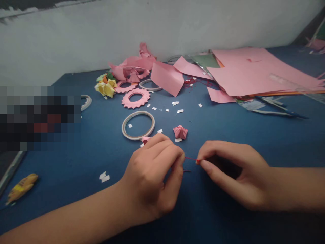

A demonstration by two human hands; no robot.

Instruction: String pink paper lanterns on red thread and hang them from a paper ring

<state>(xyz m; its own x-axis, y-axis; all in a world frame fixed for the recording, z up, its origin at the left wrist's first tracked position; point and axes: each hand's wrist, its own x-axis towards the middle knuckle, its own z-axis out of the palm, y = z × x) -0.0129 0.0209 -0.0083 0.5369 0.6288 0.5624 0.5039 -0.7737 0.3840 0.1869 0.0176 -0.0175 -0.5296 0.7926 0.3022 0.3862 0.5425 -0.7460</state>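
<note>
While left hand point(151, 174) and right hand point(250, 174) pinch what seems red thread point(191, 158), the table point(241, 127) spreads past a paper star point(180, 131) toward sheets point(254, 73) crowding its back edge.

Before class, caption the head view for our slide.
Red thread runs between left hand and right hand, near a pink folded star.

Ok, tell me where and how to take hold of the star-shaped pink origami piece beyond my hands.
Probably best to pinch the star-shaped pink origami piece lightly by its left and right points, coming from above and slightly right. Those points jut out from a raised, creased middle; the left hand is close on its near left, and a white scrap lies at its near edge.
</note>
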